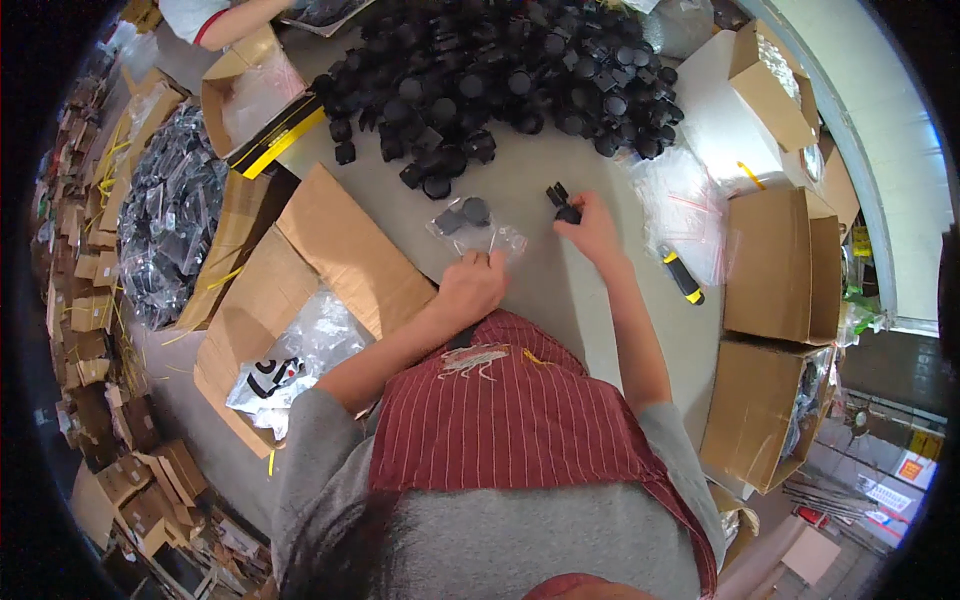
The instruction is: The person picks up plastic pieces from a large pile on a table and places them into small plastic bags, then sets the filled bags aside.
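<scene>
- At far left: a box (236, 238) full of bagged black goods (170, 215).
- Then a carton (345, 245) holding clear plastic (332, 325).
- Pinched by left hand (472, 288): near end of a clear bag (480, 240), on the table (555, 295), black part (476, 211) seemingly inside.
- Beyond: a heap (500, 80) of black parts.
- Grasped in right fingers, above the table: another part (568, 213).
- Farther right: flat bags (690, 205), yellow cutter (683, 275), then two boxes (770, 265).

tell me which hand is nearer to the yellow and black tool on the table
Right. The right hand is left of the yellow and black tool and slightly higher in the picture; the left hand is farther left, at the clear bag.
</scene>
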Motion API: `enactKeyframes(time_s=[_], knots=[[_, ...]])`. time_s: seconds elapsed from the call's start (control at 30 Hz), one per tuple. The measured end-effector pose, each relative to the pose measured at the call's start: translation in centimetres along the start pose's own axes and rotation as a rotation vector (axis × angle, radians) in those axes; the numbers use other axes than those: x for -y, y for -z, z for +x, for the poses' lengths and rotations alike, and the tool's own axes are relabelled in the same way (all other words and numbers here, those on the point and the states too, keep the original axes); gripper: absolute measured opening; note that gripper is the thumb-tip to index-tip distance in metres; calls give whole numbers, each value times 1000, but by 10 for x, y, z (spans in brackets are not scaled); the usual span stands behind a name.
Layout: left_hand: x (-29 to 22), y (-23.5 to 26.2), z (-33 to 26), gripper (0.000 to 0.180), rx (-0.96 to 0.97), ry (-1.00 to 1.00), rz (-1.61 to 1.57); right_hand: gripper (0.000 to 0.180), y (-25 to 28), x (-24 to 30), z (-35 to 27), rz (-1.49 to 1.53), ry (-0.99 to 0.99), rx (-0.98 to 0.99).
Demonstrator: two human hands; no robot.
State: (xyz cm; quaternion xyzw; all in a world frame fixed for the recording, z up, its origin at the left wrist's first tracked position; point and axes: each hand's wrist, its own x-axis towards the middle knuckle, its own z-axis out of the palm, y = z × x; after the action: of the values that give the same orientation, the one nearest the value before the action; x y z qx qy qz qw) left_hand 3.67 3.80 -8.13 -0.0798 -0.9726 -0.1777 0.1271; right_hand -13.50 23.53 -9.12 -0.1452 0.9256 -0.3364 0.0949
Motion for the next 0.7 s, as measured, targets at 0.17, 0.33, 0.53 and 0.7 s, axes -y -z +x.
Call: enactKeyframes(time_s=[0.17,0.33,0.53,0.7], knots=[[5,-8,-5,17,14,77,65,57,22,-7,-41,230,-40,213],[5,-1,-4,15,8,101,15,39,27,27,-80,838,-251,578],[3,5,0,18,-57,90,-72,38,-5,29,-93,1048,-387,492],[1,4,0,28,-97,74,-126,37,-12,39,-98,1077,-351,311]])
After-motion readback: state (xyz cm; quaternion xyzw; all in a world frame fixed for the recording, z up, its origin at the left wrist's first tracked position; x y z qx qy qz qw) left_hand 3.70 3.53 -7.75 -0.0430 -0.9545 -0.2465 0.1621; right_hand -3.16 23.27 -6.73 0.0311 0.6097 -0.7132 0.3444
